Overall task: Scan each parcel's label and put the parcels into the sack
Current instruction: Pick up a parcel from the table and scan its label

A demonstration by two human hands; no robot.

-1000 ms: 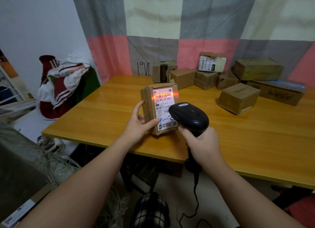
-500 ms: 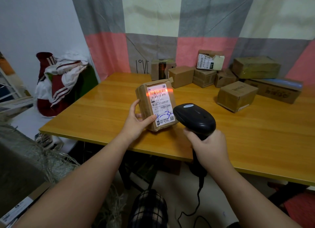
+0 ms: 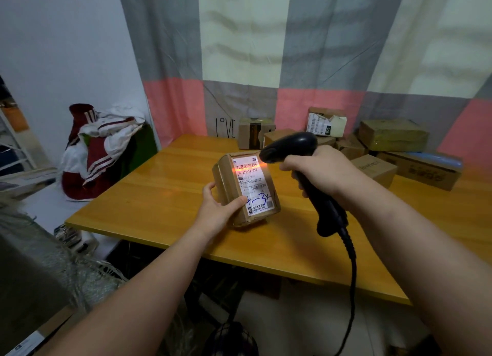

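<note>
A small cardboard parcel [image 3: 229, 187] with a white label [image 3: 253, 185] stands tilted on the wooden table [image 3: 159, 203]. My left hand [image 3: 218, 211] grips its lower left corner, thumb on the label's edge. My right hand [image 3: 316, 171] grips a black corded barcode scanner [image 3: 298, 147], raised to the right of the parcel and pointing left. An orange scan line lies across the label's top barcode. The woven sack [image 3: 40, 262] sits on the floor at the lower left, its mouth frayed.
Several more cardboard parcels [image 3: 394, 134] are piled at the table's back right against a checked curtain. A heap of red and white clothes [image 3: 101, 150] lies left of the table. The scanner cable [image 3: 352, 275] hangs over the table's front edge.
My right hand has lifted the scanner up and to the right and turned it sideways toward the label. The parcel has tipped slightly back in my left hand.
</note>
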